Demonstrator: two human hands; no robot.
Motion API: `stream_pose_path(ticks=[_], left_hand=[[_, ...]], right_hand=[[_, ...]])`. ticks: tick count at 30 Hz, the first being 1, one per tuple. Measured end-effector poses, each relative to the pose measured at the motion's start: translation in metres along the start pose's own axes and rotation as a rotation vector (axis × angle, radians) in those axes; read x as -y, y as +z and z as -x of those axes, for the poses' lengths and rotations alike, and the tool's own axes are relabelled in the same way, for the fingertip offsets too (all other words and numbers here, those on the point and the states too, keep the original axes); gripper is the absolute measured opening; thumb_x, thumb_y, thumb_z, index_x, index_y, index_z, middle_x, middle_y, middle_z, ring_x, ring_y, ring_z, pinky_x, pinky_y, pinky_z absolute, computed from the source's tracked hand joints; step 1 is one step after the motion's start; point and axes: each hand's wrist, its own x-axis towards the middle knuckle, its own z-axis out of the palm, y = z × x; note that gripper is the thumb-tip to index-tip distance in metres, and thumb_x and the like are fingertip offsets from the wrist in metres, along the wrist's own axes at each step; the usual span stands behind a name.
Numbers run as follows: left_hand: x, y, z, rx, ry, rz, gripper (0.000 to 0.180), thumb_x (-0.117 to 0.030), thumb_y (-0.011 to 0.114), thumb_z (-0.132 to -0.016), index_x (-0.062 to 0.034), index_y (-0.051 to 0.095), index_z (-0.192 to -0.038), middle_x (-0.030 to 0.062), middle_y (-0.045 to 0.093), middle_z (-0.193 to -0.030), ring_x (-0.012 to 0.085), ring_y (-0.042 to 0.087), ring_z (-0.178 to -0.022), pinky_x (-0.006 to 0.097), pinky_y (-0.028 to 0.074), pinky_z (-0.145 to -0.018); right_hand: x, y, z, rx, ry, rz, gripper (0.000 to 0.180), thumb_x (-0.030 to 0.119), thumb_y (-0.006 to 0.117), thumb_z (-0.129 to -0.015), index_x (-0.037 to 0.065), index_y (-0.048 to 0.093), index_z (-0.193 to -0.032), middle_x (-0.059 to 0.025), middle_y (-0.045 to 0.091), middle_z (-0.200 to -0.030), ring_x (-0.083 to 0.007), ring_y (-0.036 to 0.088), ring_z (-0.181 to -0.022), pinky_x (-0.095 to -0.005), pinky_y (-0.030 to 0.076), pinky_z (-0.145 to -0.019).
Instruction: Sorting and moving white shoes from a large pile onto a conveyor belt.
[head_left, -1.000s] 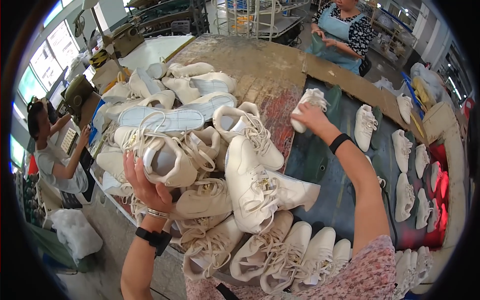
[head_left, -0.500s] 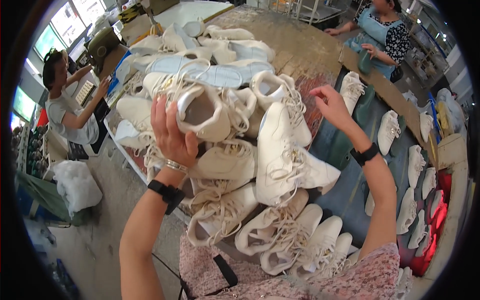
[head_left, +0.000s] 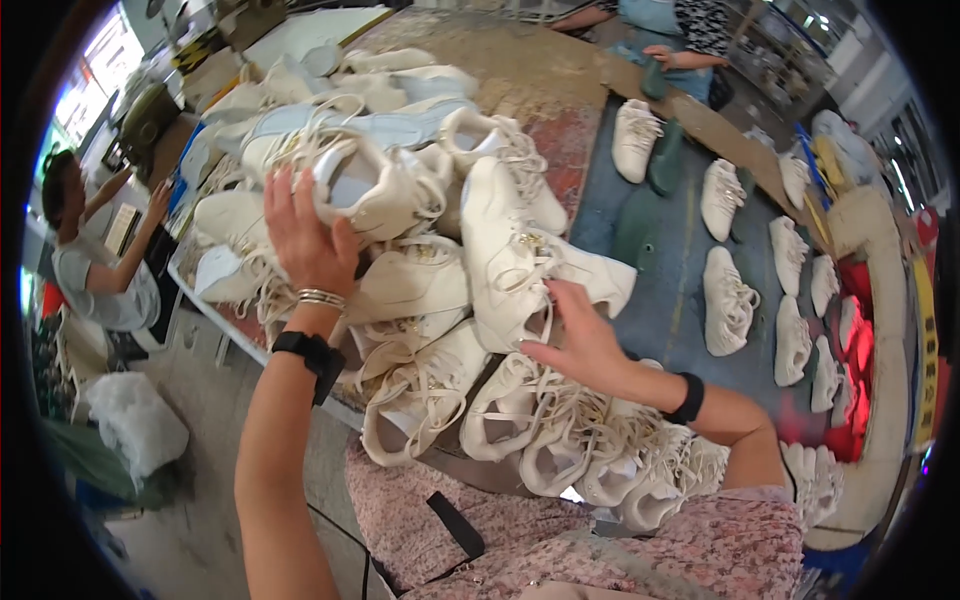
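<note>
My left hand (head_left: 305, 235), fingers stretched out, lies against the side of a cream lace-up shoe (head_left: 355, 180) on top of a heap. This shoe's padded opening faces me. My right hand (head_left: 580, 345) is at the heel end of another cream shoe (head_left: 492, 250), which lies with its toe pointing away. Thumb and fingers stand apart around that shoe's opening, without a closed grip. Below both hands, more cream shoes are packed along the near edge, including a shoe with loose laces (head_left: 415, 405).
On the right a dark conveyor belt (head_left: 665, 310) carries cream shoes and green shoe lasts (head_left: 665, 160), running toward a red-lit opening (head_left: 855, 350). Beyond the belt a co-worker's hand (head_left: 660, 57) touches a green last. At left another person (head_left: 100, 260) works.
My right hand has come from above the belt's far end down and left to the shoe's heel. My left hand stays by its shoe. The view has swung right.
</note>
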Motion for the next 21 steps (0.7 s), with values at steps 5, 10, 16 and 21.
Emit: stream_pose_path(ticks=[5,10,16,21], left_hand=[[-0.006,0.001,-0.003,0.009,0.01,0.002,0.056,-0.04,0.04,-0.094,-0.0034,0.042,-0.136,0.0227,0.038,-0.14,0.0449,0.033,-0.131,0.052,0.029,-0.107],[-0.006,0.003,-0.003,0.022,-0.011,-0.036,0.056,-0.033,0.043,-0.09,-0.0046,0.04,-0.138,0.0197,0.038,-0.141,0.0421,0.031,-0.133,0.051,0.028,-0.108],[-0.008,0.004,-0.002,0.022,-0.021,-0.022,0.055,-0.032,0.043,-0.089,-0.0037,0.041,-0.137,0.0206,0.038,-0.141,0.0416,0.031,-0.134,0.05,0.027,-0.109],[0.002,-0.004,-0.001,0.014,0.005,-0.045,0.055,-0.036,0.041,-0.092,-0.0038,0.041,-0.137,0.0208,0.038,-0.142,0.0418,0.031,-0.133,0.051,0.028,-0.108]], right_hand=[[-0.018,0.008,-0.003,-0.044,0.003,-0.425,0.071,0.012,0.065,-0.081,0.004,0.031,-0.142,-0.0178,0.038,-0.13,-0.0249,0.057,-0.103,-0.0335,0.049,-0.083],[-0.019,0.001,-0.008,-0.084,-0.012,-0.23,0.068,0.006,0.062,-0.08,0.005,0.032,-0.141,-0.015,0.044,-0.122,-0.0267,0.062,-0.088,-0.0347,0.051,-0.072],[-0.013,-0.012,-0.03,-0.391,-0.239,0.03,0.031,0.006,0.064,-0.076,0.007,0.06,-0.107,-0.0124,0.054,-0.094,-0.0354,0.06,-0.078,-0.0425,0.05,-0.065],[-0.026,-0.081,-0.063,-0.645,-0.227,0.203,0.027,0.006,0.063,-0.076,0.005,0.062,-0.102,-0.0146,0.055,-0.09,-0.0354,0.061,-0.08,-0.043,0.05,-0.067]])
